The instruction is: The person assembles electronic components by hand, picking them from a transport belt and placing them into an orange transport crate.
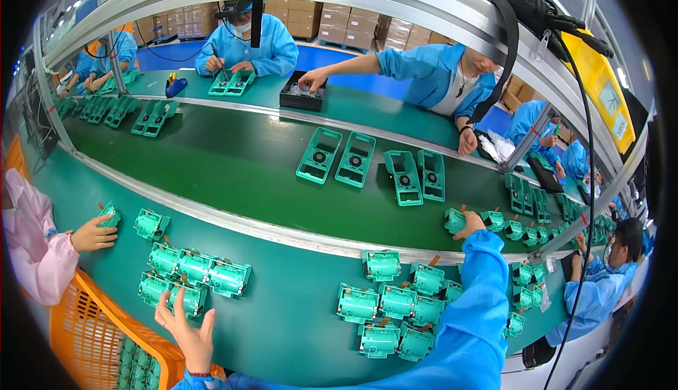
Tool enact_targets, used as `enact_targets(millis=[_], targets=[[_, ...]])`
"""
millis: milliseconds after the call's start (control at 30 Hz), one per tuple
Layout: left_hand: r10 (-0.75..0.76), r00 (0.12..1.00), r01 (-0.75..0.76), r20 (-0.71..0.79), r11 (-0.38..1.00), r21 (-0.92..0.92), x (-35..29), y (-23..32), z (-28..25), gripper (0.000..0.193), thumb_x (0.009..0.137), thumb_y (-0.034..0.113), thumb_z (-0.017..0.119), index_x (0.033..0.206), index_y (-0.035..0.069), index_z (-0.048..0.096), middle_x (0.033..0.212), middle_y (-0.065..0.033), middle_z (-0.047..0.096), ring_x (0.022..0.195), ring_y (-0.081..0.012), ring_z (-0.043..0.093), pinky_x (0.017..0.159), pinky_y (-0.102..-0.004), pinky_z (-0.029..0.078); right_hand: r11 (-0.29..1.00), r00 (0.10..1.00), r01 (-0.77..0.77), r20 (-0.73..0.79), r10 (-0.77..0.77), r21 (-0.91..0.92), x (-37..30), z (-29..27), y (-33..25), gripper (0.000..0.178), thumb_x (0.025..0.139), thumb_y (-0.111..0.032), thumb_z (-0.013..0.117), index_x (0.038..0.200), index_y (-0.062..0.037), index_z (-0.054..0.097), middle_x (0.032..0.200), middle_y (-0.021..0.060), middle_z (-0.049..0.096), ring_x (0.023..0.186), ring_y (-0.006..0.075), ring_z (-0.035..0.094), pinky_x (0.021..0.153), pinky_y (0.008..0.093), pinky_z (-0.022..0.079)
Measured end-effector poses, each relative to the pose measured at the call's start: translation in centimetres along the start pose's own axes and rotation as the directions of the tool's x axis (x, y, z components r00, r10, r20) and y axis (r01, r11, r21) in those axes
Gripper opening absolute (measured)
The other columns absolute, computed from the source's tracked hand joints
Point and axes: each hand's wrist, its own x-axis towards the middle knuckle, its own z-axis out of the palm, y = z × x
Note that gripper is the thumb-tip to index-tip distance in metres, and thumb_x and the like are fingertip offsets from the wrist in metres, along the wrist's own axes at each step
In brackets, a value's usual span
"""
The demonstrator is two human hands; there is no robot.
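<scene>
My left hand (189, 333) is at the lower left with its fingers spread. Its fingertips are over the near edge of a green plastic housing (188, 301) in a cluster of similar housings; whether they touch it I cannot tell. My right arm stretches across the table to the belt. There my right hand (469, 227) has its fingers closed around the right side of another green housing (454, 220). Between my arms, a second group of green housings (357, 304) sits in rows on the green table (282, 319), several with small orange-brown strips.
Larger green open frames (319, 156) with round black parts lie on the dark green conveyor belt (233, 171). A metal rail (268, 231) edges it. An orange crate (85, 319) stands lower left. A pink-sleeved person's hand (94, 235) holds a housing. Across, a co-worker reaches into a black tray (302, 105).
</scene>
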Motion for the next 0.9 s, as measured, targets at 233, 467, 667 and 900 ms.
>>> enact_targets(millis=[233,467,667,900], targets=[[0.325,0.849,0.193,0.415,0.541,-0.819,-0.2,7.9,0.9,0.042,0.071,0.001,0.065,0.111,0.002,0.052,0.109,-0.0138,0.050,0.100,-0.0229,0.049,0.084,-0.0341,0.042,0.648,0.626,0.755,-0.409,-0.664,0.104,-12.8,-4.3,-16.6,0.074,0.047,-0.018,0.078,0.109,0.0026,0.044,0.104,0.0188,0.045,0.096,0.0336,0.046,0.085,0.0372,0.040],[0.427,0.646,0.712,0.633,-0.039,-0.701,-0.9,12.1,0.2,0.063,0.076,-0.010,0.054,0.131,0.004,0.028,0.122,-0.0145,0.040,0.107,-0.0239,0.047,0.086,-0.0353,0.044,0.440,0.505,0.863,-0.379,-0.776,0.248,-26.9,-4.3,-25.0,0.081,0.051,-0.014,0.078,0.120,0.0019,0.037,0.112,0.0209,0.038,0.104,0.0381,0.040,0.088,0.0419,0.038],[0.356,0.738,0.652,0.574,-0.155,-0.742,-1.5,9.0,-1.7,0.066,0.075,-0.014,0.052,0.133,0.000,0.025,0.126,-0.0171,0.038,0.111,-0.0255,0.045,0.090,-0.0356,0.041,-0.065,0.767,0.140,-0.150,-0.624,0.988,-28.5,-1.4,-25.4,0.071,0.075,-0.015,0.066,0.132,-0.0019,0.025,0.131,0.0167,0.030,0.119,0.0277,0.035,0.095,0.0396,0.034],[0.398,0.734,0.642,0.550,-0.146,-0.752,-1.5,7.8,-2.2,0.064,0.077,-0.011,0.053,0.133,0.001,0.025,0.130,-0.0174,0.035,0.114,-0.0264,0.042,0.092,-0.0368,0.038,-0.390,0.673,-0.505,0.067,-0.737,0.770,-29.2,1.0,-26.9,0.051,0.086,-0.006,0.048,0.131,0.0026,0.025,0.127,0.0143,0.039,0.114,0.0228,0.043,0.094,0.0365,0.036]])
